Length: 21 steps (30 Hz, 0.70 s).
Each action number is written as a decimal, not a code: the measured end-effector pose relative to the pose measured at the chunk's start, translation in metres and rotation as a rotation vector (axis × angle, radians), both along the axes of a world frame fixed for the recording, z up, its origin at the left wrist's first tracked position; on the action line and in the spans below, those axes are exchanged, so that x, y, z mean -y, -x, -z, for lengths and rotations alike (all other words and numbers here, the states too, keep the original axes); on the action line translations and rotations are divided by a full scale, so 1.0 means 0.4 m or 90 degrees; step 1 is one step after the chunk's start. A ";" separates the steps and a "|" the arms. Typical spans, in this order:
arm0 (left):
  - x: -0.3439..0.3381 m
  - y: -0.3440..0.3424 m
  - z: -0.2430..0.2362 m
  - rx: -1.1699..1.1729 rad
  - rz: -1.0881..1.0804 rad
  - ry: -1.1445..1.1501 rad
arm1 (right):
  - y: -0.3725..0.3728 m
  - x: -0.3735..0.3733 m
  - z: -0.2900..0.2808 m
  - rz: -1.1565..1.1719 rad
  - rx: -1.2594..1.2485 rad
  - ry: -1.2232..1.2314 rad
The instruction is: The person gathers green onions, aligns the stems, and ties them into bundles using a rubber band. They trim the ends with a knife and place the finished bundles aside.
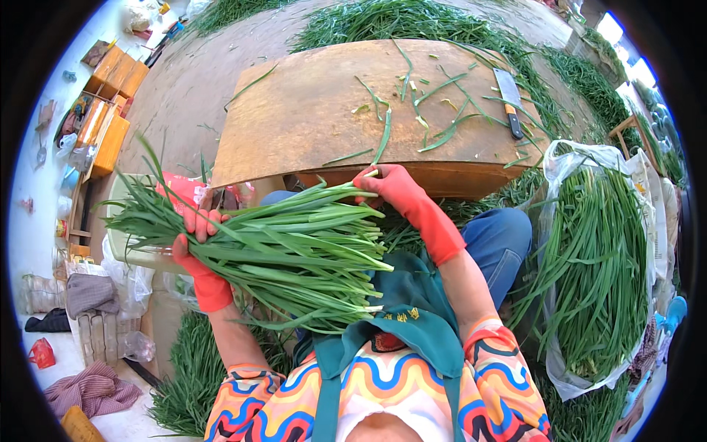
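Note:
A large bunch of garlic chives (294,250) lies across my lap, its pale stem ends toward the right and its leaf tips toward the left. My left hand (197,247), in a red rubber glove, is closed around the leafy part. At the upper right of the bunch, my right hand (387,190), gloved the same way, pinches the pale end of a chive stalk. A wooden board table (294,110) stands just beyond, with loose stalks and trimmings on it. On its right side rests a cleaver (508,99) with a dark-and-tan handle.
To my right, an open clear plastic bag (556,353) holds many chives. Heaps of chives (398,22) cover the floor behind the table, and another pile (191,376) sits at my lower left. Orange wooden furniture (110,144) and folded cloths (92,295) line the left side.

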State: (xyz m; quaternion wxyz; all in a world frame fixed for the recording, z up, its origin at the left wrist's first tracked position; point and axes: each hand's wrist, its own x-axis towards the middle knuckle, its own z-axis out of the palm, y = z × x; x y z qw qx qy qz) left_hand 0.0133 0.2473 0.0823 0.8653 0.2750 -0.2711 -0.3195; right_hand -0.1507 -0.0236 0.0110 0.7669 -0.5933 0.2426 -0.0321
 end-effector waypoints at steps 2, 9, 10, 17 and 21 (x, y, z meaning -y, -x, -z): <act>-0.028 -0.021 0.022 -0.040 -0.033 -0.085 | 0.009 0.005 0.012 -0.043 -0.008 0.047; -0.108 -0.061 0.081 -0.137 -0.064 -0.035 | 0.103 0.080 0.125 -0.033 -0.104 0.086; -0.110 -0.065 0.081 -0.149 -0.066 -0.029 | 0.116 0.128 0.179 -0.063 -0.229 0.240; -0.084 -0.036 0.082 -0.138 -0.103 -0.029 | -0.010 -0.035 0.020 -0.149 -0.001 0.054; -0.101 -0.057 0.096 -0.127 -0.054 -0.006 | -0.017 -0.028 0.023 -0.104 -0.092 0.085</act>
